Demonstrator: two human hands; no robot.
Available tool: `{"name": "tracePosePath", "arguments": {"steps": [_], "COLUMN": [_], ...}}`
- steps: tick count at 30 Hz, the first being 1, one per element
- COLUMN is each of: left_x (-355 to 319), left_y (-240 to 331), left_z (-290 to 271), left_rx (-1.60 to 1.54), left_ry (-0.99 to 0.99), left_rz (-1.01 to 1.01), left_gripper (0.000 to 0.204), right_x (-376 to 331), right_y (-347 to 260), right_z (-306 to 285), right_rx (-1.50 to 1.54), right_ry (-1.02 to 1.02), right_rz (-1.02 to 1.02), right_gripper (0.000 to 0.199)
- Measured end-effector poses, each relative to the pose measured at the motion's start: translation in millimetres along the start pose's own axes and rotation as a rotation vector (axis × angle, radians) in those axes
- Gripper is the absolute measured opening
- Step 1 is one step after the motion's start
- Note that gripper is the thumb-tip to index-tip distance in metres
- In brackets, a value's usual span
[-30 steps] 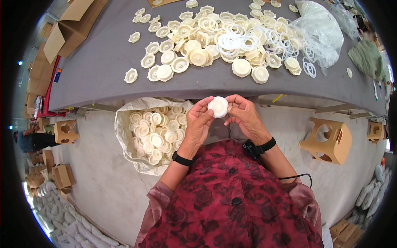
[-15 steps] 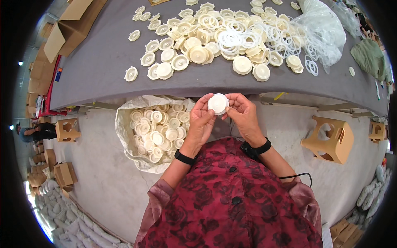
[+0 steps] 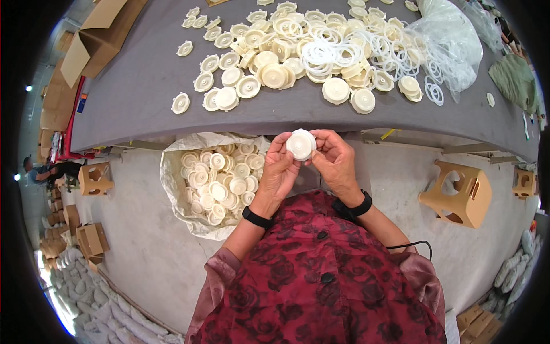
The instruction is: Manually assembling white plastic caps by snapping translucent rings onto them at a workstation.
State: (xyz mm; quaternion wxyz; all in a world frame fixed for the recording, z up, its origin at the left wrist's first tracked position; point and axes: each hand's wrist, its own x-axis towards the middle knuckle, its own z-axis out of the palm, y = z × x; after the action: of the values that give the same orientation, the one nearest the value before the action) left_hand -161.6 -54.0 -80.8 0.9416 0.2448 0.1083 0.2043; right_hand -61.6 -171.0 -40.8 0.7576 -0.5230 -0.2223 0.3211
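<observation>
Both hands hold one round cream plastic cap (image 3: 301, 144) just below the near edge of the grey table (image 3: 137, 86). My left hand (image 3: 277, 172) grips its left side with the fingertips, and my right hand (image 3: 333, 160) pinches its right side. On the table above lie several more cream caps (image 3: 269, 71) and a tangle of thin white rings (image 3: 326, 51). A white sack (image 3: 172, 183) filled with caps (image 3: 220, 183) stands on the floor just left of my left hand.
A clear plastic bag (image 3: 450, 40) lies on the table's right end. Cardboard boxes (image 3: 91, 37) stand at the upper left. A tan wooden stool (image 3: 458, 195) sits on the floor to the right, and smaller ones (image 3: 94, 178) to the left. A person crouches at the far left (image 3: 51, 171).
The two hands keep the cap between them and have turned it slightly. Otherwise nothing has visibly moved.
</observation>
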Motion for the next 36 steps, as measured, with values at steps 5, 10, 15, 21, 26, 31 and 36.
{"name": "tracePosePath", "arguments": {"steps": [5,10,15,21,26,31,36], "left_x": [0,-1,-1,0,1,5,-9], "left_y": [3,15,28,37,44,45,26], "left_z": [1,7,-5,16,31,35,17], "left_rx": [-0.034,0.087,0.184,0.45,0.867,0.661,0.527], "left_ry": [0.018,-0.019,-0.107,-0.033,-0.059,-0.037,-0.078], "left_rz": [-0.02,-0.045,-0.061,-0.063,-0.042,-0.058,-0.011], "left_gripper": [0.039,0.036,0.036,0.031,0.029,0.03,0.026], "right_x": [1,4,9,10,11,11,5], "right_y": [-2,-3,-7,-26,-29,-28,-27], "right_z": [-4,-17,-24,-14,-14,-18,-16], "right_rx": [-0.055,-0.132,-0.221,-0.398,-0.623,-0.173,0.029], "right_ry": [0.045,-0.024,-0.157,-0.185,-0.274,-0.124,-0.011], "right_rz": [0.019,0.043,0.054,-0.088,-0.113,0.031,0.033], "right_gripper": [0.018,0.01,0.01,0.015,0.016,0.014,0.02]}}
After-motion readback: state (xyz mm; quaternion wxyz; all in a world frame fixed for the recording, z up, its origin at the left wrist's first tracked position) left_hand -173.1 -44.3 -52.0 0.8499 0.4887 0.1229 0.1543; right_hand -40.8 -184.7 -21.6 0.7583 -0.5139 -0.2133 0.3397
